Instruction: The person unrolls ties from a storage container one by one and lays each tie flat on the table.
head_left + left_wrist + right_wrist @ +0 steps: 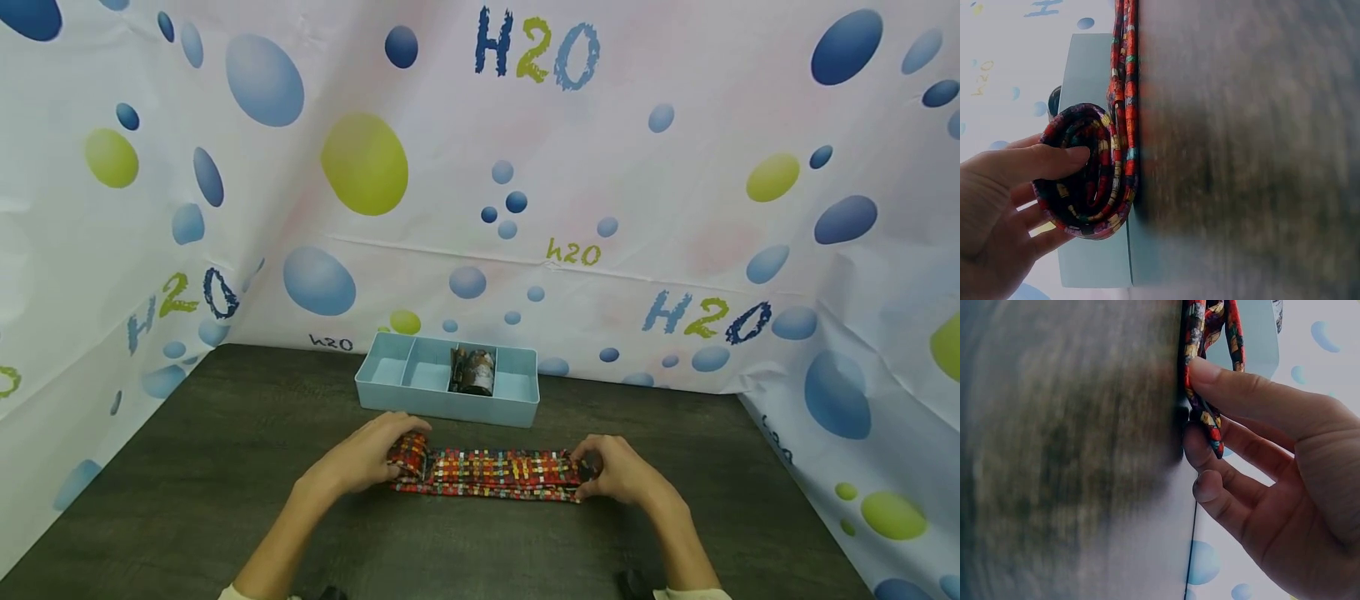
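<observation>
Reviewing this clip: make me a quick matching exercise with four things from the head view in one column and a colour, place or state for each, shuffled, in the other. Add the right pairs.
Things
1. left hand
2. right hand
3. tray
4. dark bundle

Descriptions
A. inside the tray, right of its middle
B. pinches the uncoiled end of the patterned strip
C. plain pale blue
D. grips the coiled end of the patterned strip

Right pairs: 1-D, 2-B, 3-C, 4-A
</observation>
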{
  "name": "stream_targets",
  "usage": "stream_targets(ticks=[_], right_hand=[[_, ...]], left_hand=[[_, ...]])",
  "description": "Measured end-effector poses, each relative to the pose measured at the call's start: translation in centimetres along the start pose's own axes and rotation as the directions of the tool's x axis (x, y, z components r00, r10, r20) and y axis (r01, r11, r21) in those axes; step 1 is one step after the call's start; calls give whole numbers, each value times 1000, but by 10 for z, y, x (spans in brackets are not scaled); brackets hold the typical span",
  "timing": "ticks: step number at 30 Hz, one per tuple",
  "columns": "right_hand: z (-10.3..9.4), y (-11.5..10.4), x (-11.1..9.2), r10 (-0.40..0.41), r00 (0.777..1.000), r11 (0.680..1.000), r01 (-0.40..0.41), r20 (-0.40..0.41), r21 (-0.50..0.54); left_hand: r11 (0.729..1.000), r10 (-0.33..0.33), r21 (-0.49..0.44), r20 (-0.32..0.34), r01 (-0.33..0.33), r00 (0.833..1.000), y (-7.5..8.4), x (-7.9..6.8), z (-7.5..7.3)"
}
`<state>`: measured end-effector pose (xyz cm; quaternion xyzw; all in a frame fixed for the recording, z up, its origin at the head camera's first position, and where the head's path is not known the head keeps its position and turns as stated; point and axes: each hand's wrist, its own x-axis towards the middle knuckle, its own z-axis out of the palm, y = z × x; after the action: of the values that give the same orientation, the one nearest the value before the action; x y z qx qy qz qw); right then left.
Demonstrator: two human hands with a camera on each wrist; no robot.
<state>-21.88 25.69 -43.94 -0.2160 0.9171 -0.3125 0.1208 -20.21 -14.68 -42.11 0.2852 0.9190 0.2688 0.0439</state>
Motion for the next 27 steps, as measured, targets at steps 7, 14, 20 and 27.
stream_targets(ticks=[7, 14, 20, 27], right_hand=[[0, 3, -1, -18, 1000, 1000, 18, -3, -8], [-1, 3, -1, -12, 1000, 1000, 12, -9, -8], [-1, 1, -1, -2, 1000, 1000, 1, -14, -7], [-1, 2, -1, -1, 1000, 1000, 1, -12, -8]], left_hand=[[999, -37, -20, -13, 37, 999, -1, -3, -5], [1000, 0, -6, -37, 0, 999, -12, -8, -16], [1000, 8, -24, -39, -9, 999, -19, -14, -23], [1000, -22, -16, -40, 21, 999, -29, -26, -27]])
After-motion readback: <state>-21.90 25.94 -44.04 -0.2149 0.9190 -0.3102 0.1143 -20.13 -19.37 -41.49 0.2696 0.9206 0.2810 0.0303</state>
